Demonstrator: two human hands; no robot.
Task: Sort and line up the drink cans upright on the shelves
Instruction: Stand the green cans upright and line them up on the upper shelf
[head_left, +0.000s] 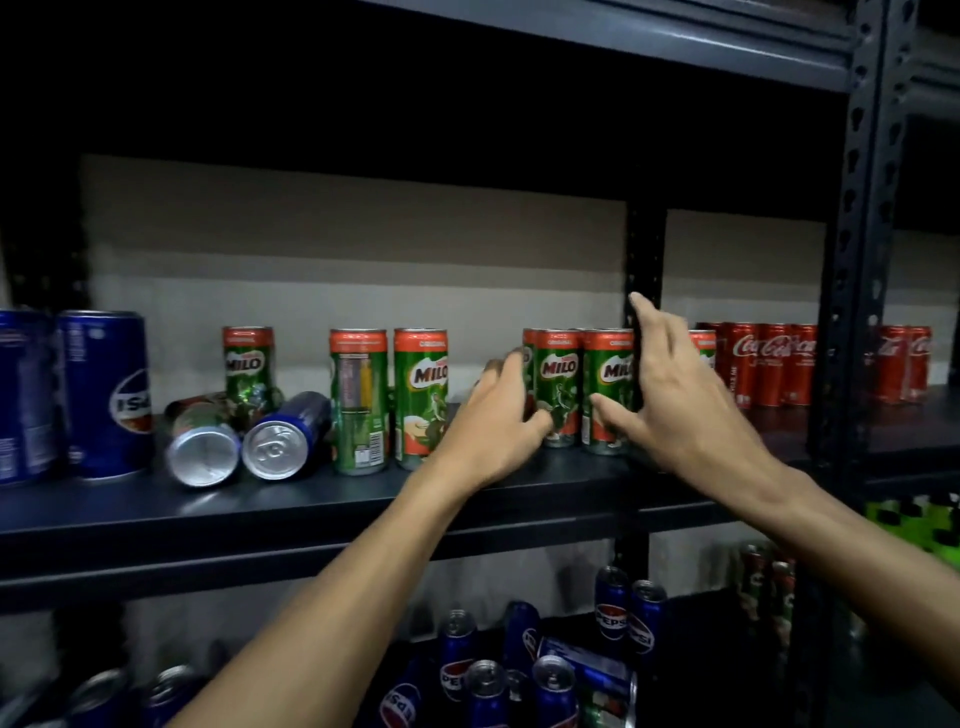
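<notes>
Both hands bracket the cluster of Milo cans (563, 384), which stands upright on the middle shelf (311, 499), just left of the Coca-Cola cans (769, 369). The left hand (498, 421) curls round the cluster's left-most can, thumb across its front. The right hand (675, 400) is flat and open, its straight fingers laid against the cluster's right side.

The step looks like squeezing this group into a tight, square block. To do it well, press low on the can bodies rather than near the rims, so the tall slim cans slide instead of tipping. Move both hands evenly, so the row ends up parallel to the shelf's front edge.

Two upright Milo cans (421, 395) stand apart to the left and could be slid in next. Beyond them a toppled Milo can (202, 441) and a toppled Pepsi can (283, 436) lie on their sides and need standing up. The Pepsi one belongs with the upright Pepsi cans (104, 395) at far left.
</notes>
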